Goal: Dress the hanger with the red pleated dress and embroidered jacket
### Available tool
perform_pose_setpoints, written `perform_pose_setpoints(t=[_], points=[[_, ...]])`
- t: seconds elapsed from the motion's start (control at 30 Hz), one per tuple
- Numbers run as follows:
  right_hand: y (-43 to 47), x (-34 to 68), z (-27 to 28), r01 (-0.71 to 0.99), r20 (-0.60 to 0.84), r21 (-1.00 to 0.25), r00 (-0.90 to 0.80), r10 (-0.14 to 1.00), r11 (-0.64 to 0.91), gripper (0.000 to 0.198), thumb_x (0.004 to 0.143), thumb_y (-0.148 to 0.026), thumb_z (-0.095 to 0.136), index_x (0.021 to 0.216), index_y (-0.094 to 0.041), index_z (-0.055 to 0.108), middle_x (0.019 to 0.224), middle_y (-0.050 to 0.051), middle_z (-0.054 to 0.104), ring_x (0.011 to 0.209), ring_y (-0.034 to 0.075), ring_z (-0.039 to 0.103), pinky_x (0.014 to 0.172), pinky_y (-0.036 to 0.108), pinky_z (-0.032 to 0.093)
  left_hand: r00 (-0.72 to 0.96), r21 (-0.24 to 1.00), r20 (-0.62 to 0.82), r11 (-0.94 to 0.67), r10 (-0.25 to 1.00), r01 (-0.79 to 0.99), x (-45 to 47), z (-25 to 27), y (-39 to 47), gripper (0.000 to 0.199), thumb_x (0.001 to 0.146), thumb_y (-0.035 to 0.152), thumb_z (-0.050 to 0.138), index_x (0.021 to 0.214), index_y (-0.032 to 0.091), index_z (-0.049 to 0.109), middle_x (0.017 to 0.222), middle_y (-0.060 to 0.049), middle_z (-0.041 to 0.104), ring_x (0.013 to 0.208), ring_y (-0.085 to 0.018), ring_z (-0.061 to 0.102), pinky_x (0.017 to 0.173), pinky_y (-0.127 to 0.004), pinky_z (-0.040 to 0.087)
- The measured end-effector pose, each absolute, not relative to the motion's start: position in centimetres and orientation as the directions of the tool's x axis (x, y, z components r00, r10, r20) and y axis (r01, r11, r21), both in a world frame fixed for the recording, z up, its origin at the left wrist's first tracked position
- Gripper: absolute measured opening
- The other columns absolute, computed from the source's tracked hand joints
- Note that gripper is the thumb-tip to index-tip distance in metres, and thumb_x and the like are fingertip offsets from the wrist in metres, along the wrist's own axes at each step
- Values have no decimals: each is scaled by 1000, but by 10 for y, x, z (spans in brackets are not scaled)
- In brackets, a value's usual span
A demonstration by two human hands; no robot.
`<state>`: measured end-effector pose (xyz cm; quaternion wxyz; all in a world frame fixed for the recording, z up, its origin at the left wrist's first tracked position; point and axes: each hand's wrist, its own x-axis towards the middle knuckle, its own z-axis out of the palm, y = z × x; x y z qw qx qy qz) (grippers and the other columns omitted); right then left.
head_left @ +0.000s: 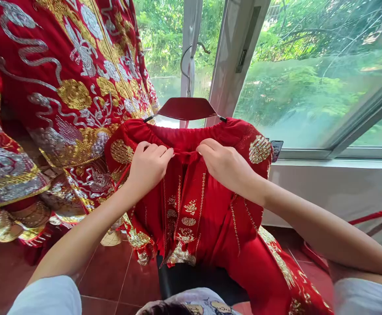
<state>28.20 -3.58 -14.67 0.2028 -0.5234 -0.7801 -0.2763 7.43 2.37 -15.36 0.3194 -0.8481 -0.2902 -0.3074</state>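
A red garment (pixel 223 223) with gold embroidery and a gathered top edge hangs in front of me, with clips at its two upper corners. The clips belong to a dark red hanger (pixel 187 108) with a metal hook (pixel 186 65). At the top front, a thin red tie (pixel 185 153) runs between my hands. My left hand (pixel 151 162) pinches its left part with thumb and fingers. Pinched too is my right hand (pixel 220 164), closed on the tie a short way to the right. Below them, the garment's front panels hang slightly apart.
Large red clothing with gold and silver embroidery (pixel 76 94) hangs close on the left. Behind the hanger are window frames (pixel 233 65) and glass, with a sill (pixel 335 164) at right. A black seat (pixel 207 280) stands below the garment, on red floor tiles (pixel 102 275).
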Motion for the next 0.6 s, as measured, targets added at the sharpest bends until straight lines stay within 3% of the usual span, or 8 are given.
perform_pose_setpoints(t=[0.1,0.23,0.33,0.4,0.5,0.6], points=[[-40,276,-142,920,692,114,-345,634,376,20,85,-7,39,76,-14,56,75,7,58,60,13,47,56,27,32,530,-108,746,-712,403,694,84,-145,4,21,88,19,49,98,18,68,74,-4,68,65,-16,58,61,-29,41],[-51,273,-131,887,814,-38,-240,530,460,9,84,-24,52,86,-17,56,61,1,54,56,13,47,56,28,33,409,199,803,-842,433,501,89,-123,-2,8,80,25,63,86,20,63,57,4,56,48,-9,46,49,-25,33],[-56,279,-122,860,834,-198,-105,542,471,8,85,-25,53,92,-20,55,50,-6,45,48,11,40,56,28,34,343,306,828,-871,443,385,80,-110,9,12,78,26,67,76,21,56,49,7,43,44,-8,37,45,-24,28],[-53,288,-121,830,823,-309,-12,568,465,2,85,-23,53,85,-21,53,44,-8,38,45,10,34,59,29,36,313,343,832,-868,458,359,71,-107,20,18,77,26,68,70,22,52,46,8,37,42,-7,33,44,-25,25],[-40,299,-125,754,770,-467,91,631,462,10,81,-17,52,74,-21,47,40,-11,31,42,7,26,60,29,37,288,369,829,-856,479,363,60,-111,35,25,74,24,70,65,21,47,47,7,38,43,-7,32,44,-25,24],[-29,307,-126,697,662,-591,130,738,407,14,76,-11,53,77,-21,43,39,-12,33,40,6,27,55,28,34,317,408,795,-843,517,351,52,-112,42,26,73,24,69,64,21,45,49,7,38,44,-7,32,44,-24,23]])
